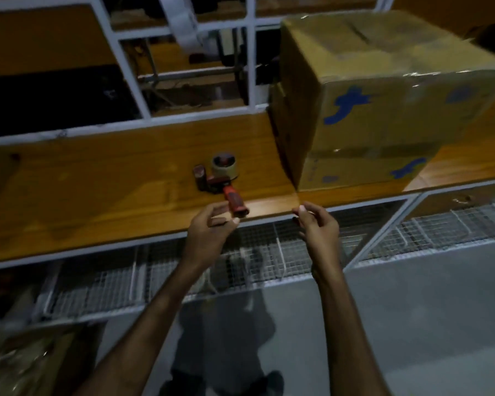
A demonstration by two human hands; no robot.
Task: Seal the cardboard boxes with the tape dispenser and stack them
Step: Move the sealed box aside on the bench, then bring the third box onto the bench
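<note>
We see the tape dispenser (222, 178) lying on its side on the wooden desk (103, 181), near the front edge, its red handle pointing toward us and just overhanging that edge, its tape roll toward the back. To its right, two cardboard boxes stand stacked at the right end of the desk: the upper box (389, 81) rests on the lower box (355, 170), and both show blue marks on their sides and shiny tape over the seams. Our left hand (212, 232) hovers just in front of the handle's tip, fingers loosely curled and grasping nothing. Our right hand (317, 227) is held up near the front edge below the boxes, fingertips drawn together; whether they pinch anything, we cannot tell. Beneath the desk runs a white wire-mesh shelf (269, 258).
</note>
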